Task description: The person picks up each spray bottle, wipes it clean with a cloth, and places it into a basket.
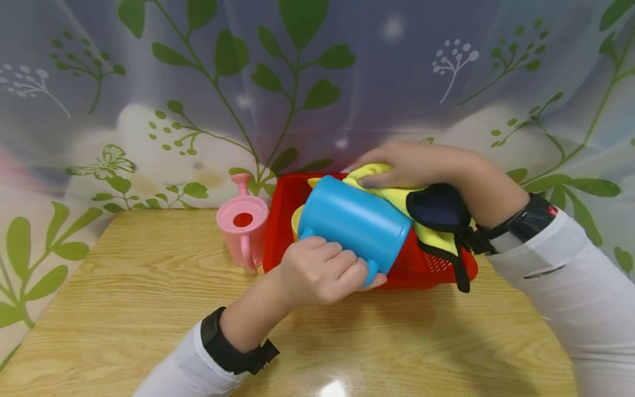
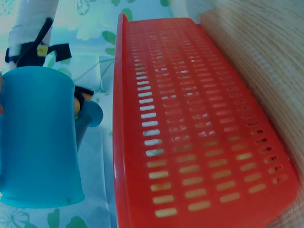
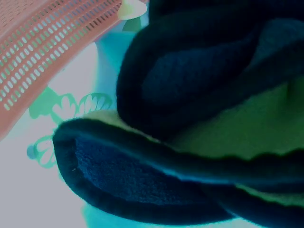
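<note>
My left hand (image 1: 324, 270) grips the handle of a blue watering can (image 1: 354, 218), which lies tilted on its side in the air above a red basket (image 1: 278, 226). In the left wrist view the can's smooth blue body (image 2: 40, 137) shows, with its spout (image 2: 90, 114) sticking out beyond. My right hand (image 1: 404, 165) holds a yellow and navy cloth (image 1: 387, 193) against the can's far upper side. Dark-edged folds of the cloth (image 3: 128, 175) hang below the hand and fill much of the right wrist view, hiding the fingers there.
A pink watering can (image 1: 230, 229) stands upright on the wooden table (image 1: 163, 298), just left of the basket. Yellow pieces (image 1: 296, 220) show in the basket behind the blue can. A leaf-patterned curtain (image 1: 198, 110) hangs along the table's back edge.
</note>
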`<state>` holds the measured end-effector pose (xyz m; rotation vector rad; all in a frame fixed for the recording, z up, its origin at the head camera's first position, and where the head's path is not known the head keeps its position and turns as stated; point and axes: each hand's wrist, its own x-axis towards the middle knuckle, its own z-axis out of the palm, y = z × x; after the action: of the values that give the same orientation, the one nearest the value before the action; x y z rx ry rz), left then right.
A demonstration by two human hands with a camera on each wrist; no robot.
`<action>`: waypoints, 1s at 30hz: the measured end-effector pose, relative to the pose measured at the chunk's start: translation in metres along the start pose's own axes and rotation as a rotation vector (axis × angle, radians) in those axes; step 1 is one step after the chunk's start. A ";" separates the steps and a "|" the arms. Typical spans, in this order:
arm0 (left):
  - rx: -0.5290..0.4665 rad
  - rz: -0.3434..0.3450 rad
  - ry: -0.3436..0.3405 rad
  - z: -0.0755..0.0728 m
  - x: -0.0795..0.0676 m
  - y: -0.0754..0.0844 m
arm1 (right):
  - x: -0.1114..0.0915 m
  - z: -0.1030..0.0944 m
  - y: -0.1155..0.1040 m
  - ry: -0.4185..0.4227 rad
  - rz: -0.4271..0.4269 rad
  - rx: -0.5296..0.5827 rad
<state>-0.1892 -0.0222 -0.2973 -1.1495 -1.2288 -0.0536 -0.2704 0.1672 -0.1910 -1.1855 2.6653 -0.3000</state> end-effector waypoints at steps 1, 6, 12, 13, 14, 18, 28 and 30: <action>-0.001 0.004 0.004 0.000 0.002 0.000 | 0.002 0.000 -0.001 0.002 -0.004 0.002; -0.016 0.005 0.008 0.001 0.007 0.003 | 0.013 -0.003 -0.004 -0.008 -0.014 -0.024; -0.049 0.004 -0.008 0.002 0.008 0.006 | 0.019 -0.003 -0.004 -0.038 0.021 -0.008; -0.052 0.002 -0.011 0.002 0.007 0.006 | 0.019 -0.003 -0.004 -0.039 0.029 -0.006; -0.055 -0.003 -0.011 0.001 0.007 0.005 | 0.018 -0.003 -0.004 -0.040 0.033 -0.002; -0.058 -0.004 -0.016 0.001 0.005 0.001 | 0.012 -0.004 -0.002 -0.035 0.071 -0.009; -0.025 -0.026 -0.049 0.002 -0.003 -0.005 | -0.004 -0.001 -0.001 0.008 0.058 -0.049; -0.023 -0.031 -0.056 0.001 -0.005 -0.005 | -0.008 0.001 -0.004 0.015 0.075 -0.069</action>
<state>-0.1951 -0.0262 -0.2981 -1.1587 -1.2984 -0.0602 -0.2626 0.1707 -0.1900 -1.1025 2.7459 -0.2071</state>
